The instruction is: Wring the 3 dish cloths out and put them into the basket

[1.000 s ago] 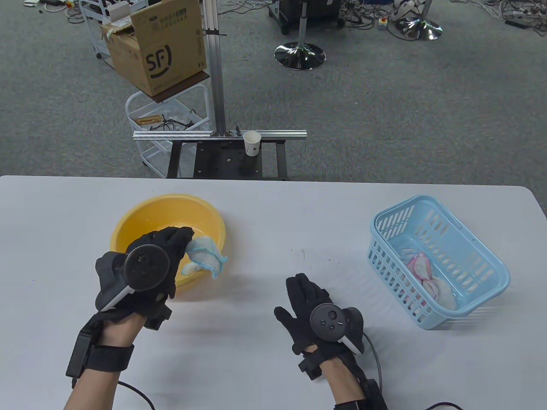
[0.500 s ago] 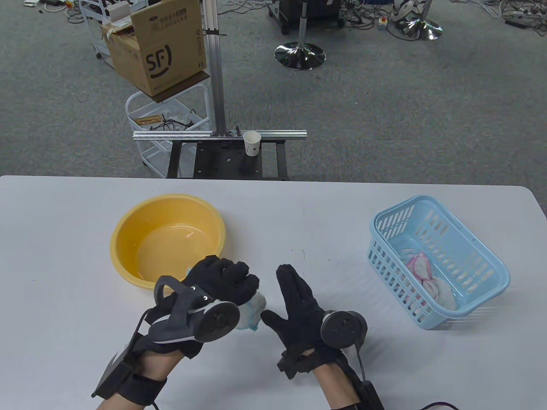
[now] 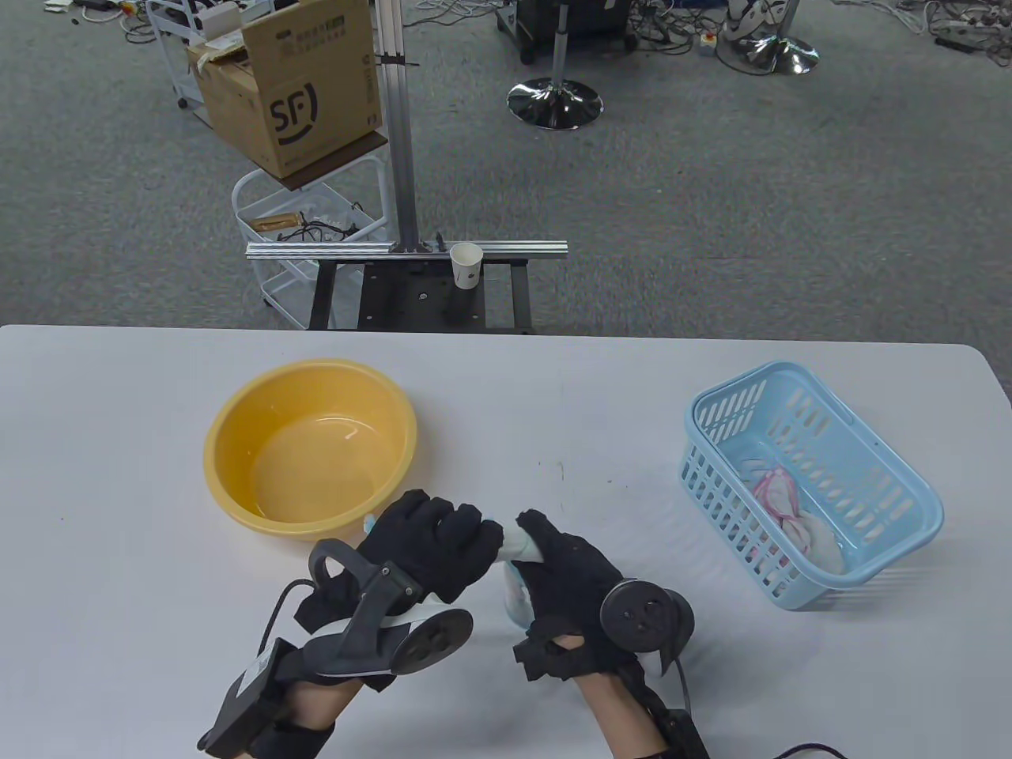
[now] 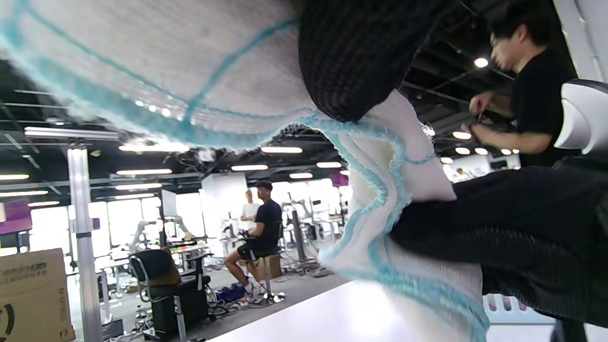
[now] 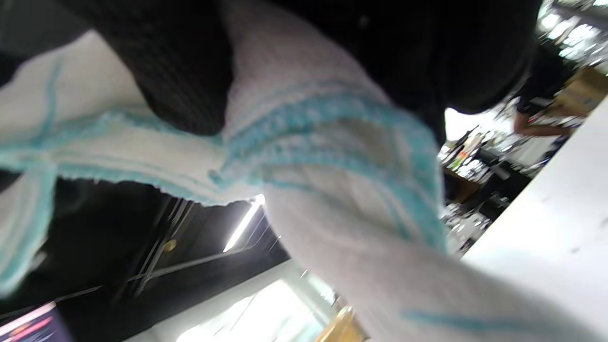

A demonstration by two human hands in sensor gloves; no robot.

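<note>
Both sets of fingers are curled around one blue-edged dish cloth (image 3: 512,553): the left hand (image 3: 431,545) grips its left end, the right hand (image 3: 565,577) clasps the other, and the cloth is bunched between them above the table (image 3: 118,474), just in front of the yellow basin (image 3: 225,443). This looks like the wringing step. Next the hands need to twist in opposite directions, then carry the cloth right to the blue basket (image 3: 909,514), where a pink-edged cloth (image 3: 779,494) already lies.

Overhead view; wrist views close, sharing cloth (image 4: 199,71).
</note>
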